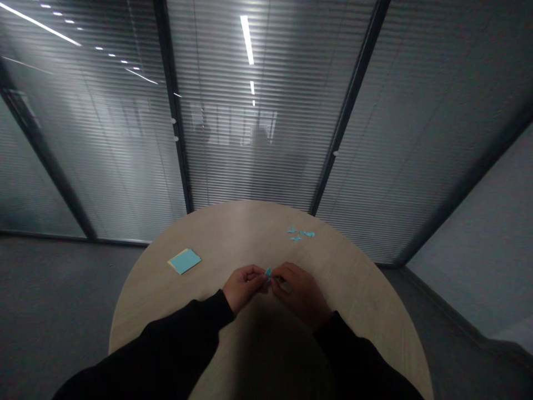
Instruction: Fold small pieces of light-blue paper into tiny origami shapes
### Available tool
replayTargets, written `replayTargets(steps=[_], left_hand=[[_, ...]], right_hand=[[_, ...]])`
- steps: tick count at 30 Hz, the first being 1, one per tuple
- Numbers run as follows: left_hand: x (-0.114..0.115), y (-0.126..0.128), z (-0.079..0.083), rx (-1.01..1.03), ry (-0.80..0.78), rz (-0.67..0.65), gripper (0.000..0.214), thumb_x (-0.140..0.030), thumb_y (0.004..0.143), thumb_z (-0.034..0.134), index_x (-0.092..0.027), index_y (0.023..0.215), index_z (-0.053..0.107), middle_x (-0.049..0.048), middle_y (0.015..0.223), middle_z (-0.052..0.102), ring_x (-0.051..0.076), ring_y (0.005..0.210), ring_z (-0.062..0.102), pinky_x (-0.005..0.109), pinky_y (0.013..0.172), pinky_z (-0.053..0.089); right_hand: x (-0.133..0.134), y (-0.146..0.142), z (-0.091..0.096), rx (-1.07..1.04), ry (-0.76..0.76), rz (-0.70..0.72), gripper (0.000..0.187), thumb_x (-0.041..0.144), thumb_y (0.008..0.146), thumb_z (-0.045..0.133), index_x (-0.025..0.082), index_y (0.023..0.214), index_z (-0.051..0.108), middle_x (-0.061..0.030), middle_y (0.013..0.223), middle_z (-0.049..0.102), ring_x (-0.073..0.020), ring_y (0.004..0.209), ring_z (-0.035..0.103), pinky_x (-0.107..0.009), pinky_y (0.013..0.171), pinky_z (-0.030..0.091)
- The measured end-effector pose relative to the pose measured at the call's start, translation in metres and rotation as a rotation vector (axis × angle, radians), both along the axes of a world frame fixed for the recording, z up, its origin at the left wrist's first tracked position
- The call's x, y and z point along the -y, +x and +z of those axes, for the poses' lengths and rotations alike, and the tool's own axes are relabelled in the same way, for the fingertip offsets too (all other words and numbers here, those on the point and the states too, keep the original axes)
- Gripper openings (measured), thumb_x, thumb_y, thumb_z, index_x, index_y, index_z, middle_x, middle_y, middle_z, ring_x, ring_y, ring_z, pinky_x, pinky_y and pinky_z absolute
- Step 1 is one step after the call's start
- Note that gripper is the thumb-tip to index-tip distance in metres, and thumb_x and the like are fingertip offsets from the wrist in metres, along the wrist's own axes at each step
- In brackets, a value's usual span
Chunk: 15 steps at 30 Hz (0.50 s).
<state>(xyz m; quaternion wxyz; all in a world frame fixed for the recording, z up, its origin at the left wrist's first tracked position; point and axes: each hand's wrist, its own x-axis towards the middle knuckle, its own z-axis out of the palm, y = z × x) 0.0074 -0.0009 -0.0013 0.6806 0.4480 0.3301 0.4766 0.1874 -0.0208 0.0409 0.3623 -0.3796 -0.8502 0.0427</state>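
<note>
My left hand (244, 286) and my right hand (300, 294) meet over the middle of a round light wooden table (233, 233). Both pinch a tiny blue paper piece (268, 272) between their fingertips; most of it is hidden by the fingers. A stack of blue paper squares (184, 260) lies on the table to the left of my left hand. A few small folded blue paper shapes (300, 234) lie beyond my right hand, toward the far right of the table. Both arms are in black sleeves.
Glass walls with horizontal blinds and dark frames (177, 128) stand right behind the table's far edge. Grey carpet floor (54, 300) surrounds the table. A blurred reflection shows in the glass.
</note>
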Motion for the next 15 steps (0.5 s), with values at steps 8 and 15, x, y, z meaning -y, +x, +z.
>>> replayTargets(steps=[8,15], left_hand=[[-0.0007,0.0001,0.0012,-0.072,0.095,0.029,0.044,-0.046,0.062,0.086,-0.012,0.082,0.066,0.0047,0.068,0.069,0.013,0.063,0.063,0.026,0.065,0.045],[-0.0004,0.0015,0.0003,-0.095,0.135,0.016,0.043,-0.048,0.065,0.084,-0.013,0.082,0.065,0.0041,0.067,0.069,0.013,0.061,0.061,0.026,0.062,0.044]], right_hand=[[0.0015,-0.0036,-0.0005,-0.188,-0.147,-0.015,0.005,0.024,0.086,0.061,0.021,0.085,0.064,-0.0046,0.081,0.066,-0.0176,0.072,0.063,-0.029,0.067,0.05],[-0.0004,-0.0049,-0.002,-0.282,-0.213,-0.049,0.006,0.022,0.084,0.06,0.02,0.079,0.063,-0.0031,0.076,0.067,-0.0163,0.067,0.062,-0.027,0.064,0.05]])
